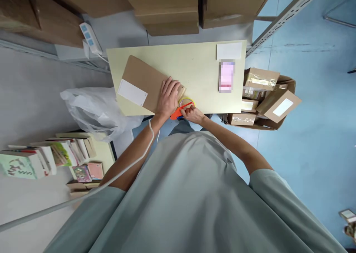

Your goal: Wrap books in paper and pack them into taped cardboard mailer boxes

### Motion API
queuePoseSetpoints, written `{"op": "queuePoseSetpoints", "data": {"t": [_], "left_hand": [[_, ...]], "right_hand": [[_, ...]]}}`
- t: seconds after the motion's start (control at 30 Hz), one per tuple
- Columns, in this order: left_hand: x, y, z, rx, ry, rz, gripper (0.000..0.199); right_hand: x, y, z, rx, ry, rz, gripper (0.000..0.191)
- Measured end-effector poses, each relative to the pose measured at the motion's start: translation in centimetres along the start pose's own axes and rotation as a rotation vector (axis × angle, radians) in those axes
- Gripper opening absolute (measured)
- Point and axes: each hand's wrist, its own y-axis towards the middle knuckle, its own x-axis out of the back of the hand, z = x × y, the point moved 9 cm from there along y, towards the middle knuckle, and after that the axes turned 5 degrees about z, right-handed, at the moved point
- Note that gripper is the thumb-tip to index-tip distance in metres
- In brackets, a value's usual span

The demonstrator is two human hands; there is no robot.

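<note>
A flat brown cardboard box (144, 80) with a white label (132, 92) lies at a slant on the pale table. My left hand (168, 96) rests flat on the box's right end, fingers stretched out. Close beside it, my right hand (192, 114) is closed on an orange tape dispenser (176, 114) carrying a roll of tape with a yellow edge (187, 99). The dispenser is at the front edge of the table, by the box's right end. Whether its tape touches the box I cannot tell.
On the table (203, 67), a white paper (229, 51) and a blurred pink item (226, 76) lie at right. A large carton of small boxes (263, 78) stands beyond. Left are a plastic bag (97, 108), books (52, 156) and a power strip (90, 38). A cable (122, 171) crosses my left arm.
</note>
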Motion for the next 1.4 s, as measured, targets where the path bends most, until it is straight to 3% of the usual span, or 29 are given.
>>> {"op": "queuePoseSetpoints", "data": {"t": [0.13,0.37,0.47,0.67,0.8,0.97,1.1,1.17,1.3,1.4], "left_hand": [[-0.1,0.1,0.3,-0.028,-0.002,-0.008,0.059],[-0.2,0.3,0.7,-0.037,0.017,-0.029,0.060],[-0.4,0.2,1.0,-0.053,0.009,-0.045,0.058],[-0.5,0.1,1.6,-0.112,0.017,-0.057,0.055],[-0.5,-0.1,1.1,-0.161,0.046,-0.046,0.054],[-0.8,-2.7,-0.3,-0.235,0.061,0.093,0.055],[-0.6,-5.3,-0.3,-0.292,0.082,0.230,0.050],[1.1,-4.3,1.2,-0.225,0.086,0.178,0.053],[6.7,1.4,6.3,0.056,0.076,-0.142,0.068],[7.2,5.7,8.5,0.147,0.064,-0.148,0.066]], "right_hand": [[1.0,-0.2,-4.0,-0.072,0.011,-0.012,0.044],[5.1,-0.7,-17.2,-0.265,0.052,-0.161,0.066],[6.6,0.2,-18.9,-0.238,0.008,-0.184,0.071],[8.2,2.3,-16.9,-0.184,-0.127,-0.128,0.062],[8.0,1.9,-16.1,-0.182,-0.167,-0.076,0.060],[6.2,-0.5,-13.7,-0.122,-0.162,-0.041,0.056],[3.8,-1.8,-9.2,-0.054,-0.141,0.004,0.048],[2.7,-1.7,-6.3,-0.016,-0.112,0.012,0.043],[1.5,0.1,-1.0,0.000,-0.070,0.000,0.039],[1.5,2.0,1.7,-0.031,-0.016,-0.039,0.039]]}}
